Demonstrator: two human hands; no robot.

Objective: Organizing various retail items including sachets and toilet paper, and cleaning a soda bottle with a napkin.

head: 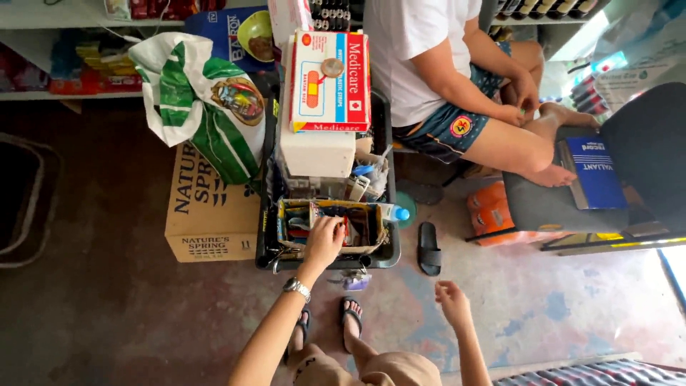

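Small box point(330, 223): one, left hand point(324, 241) reaching inside; right hand point(453, 302) empty.

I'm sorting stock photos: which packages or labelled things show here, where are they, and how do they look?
Flat carton: top of the crate stack, white, red and blue.
Cardboard box: floor, left, brown.
Sack: on that box, white and green.
Book: chair, right, blue.
Left hand: reaching into the small open box.
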